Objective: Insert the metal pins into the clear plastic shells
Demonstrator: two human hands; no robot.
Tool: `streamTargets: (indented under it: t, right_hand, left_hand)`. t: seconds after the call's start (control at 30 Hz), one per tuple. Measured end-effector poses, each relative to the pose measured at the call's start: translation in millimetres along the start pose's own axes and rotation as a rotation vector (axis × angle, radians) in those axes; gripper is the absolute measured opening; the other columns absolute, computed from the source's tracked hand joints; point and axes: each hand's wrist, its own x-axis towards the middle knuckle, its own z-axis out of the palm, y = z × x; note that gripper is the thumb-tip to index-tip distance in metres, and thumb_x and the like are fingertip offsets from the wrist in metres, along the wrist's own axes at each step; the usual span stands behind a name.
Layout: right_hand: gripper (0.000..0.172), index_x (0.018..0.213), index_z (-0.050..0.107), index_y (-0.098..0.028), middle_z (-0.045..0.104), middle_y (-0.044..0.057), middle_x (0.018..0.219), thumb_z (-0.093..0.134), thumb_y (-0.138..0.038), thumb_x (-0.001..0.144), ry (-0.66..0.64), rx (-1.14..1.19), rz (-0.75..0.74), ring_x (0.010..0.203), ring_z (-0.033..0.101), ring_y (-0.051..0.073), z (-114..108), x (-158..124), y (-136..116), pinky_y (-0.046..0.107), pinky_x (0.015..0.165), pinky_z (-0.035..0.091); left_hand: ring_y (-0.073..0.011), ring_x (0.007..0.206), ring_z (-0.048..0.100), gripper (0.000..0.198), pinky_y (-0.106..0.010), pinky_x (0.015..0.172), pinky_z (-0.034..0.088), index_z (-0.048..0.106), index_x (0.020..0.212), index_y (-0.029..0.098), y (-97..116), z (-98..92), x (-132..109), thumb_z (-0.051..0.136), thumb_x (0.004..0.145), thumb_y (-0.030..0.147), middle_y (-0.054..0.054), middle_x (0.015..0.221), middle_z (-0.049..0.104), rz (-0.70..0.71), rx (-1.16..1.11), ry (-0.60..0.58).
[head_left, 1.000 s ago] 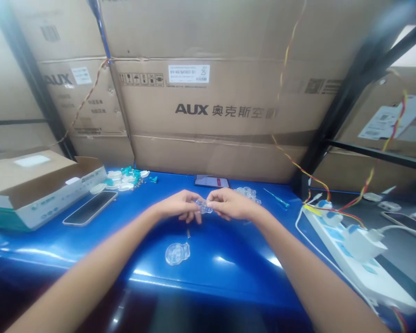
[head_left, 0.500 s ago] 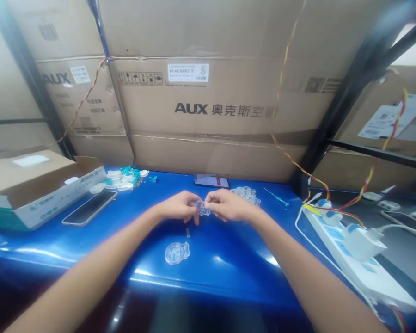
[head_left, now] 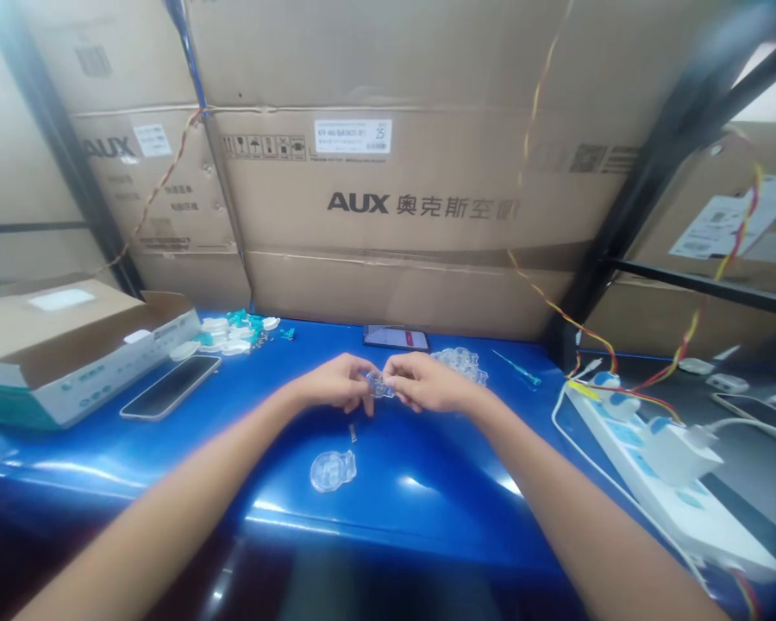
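Note:
My left hand [head_left: 333,384] and my right hand [head_left: 427,383] meet above the blue workbench [head_left: 427,487], their fingertips pinching a small transparent plastic part [head_left: 381,388] between them. Its details are partly hidden by my fingers. Just below my hands, a tiny metal screw [head_left: 353,433] stands on the bench. Nearer to me lies a round transparent plastic piece [head_left: 332,471]. Beyond my right hand is a heap of similar transparent pieces [head_left: 462,365], close to a small screwdriver with a blue handle [head_left: 517,369].
A smartphone [head_left: 396,338] lies at the bench's back edge, and another [head_left: 170,386] lies at the left beside an open cardboard box [head_left: 71,354]. Assorted white and teal plastic parts [head_left: 236,332] sit nearby. A white power strip [head_left: 660,457] lies at the right, below stacked cartons.

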Motion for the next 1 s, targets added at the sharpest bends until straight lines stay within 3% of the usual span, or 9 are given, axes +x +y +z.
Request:
streamTargets:
  t: [0.2,1.0]
  right_hand:
    - [0.013,0.077,0.049,-0.019,0.052,-0.005,0.055,0.046,-0.025,0.088,0.006,0.024,-0.018,0.044,0.05,0.009,-2.6,0.0,-0.7,0.02,0.045,0.039]
    - [0.008,0.079,0.051,-0.019,0.054,-0.004,0.056,0.046,-0.022,0.085,0.004,0.018,-0.034,0.046,0.051,0.011,-2.1,-0.8,0.9,0.02,0.048,0.04]
  left_hand:
    - [-0.0084,0.039,0.05,0.032,-0.016,0.035,0.034,0.061,0.103,0.009,-1.8,-0.6,0.8,0.051,0.075,0.018,-0.008,0.069,0.071,-0.019,0.044,0.077]
    - [-0.0087,0.04,0.05,0.039,-0.016,0.034,0.033,0.059,0.112,0.008,2.6,-0.6,-0.9,0.052,0.076,0.02,-0.01,0.072,0.072,0.008,-0.041,0.024]
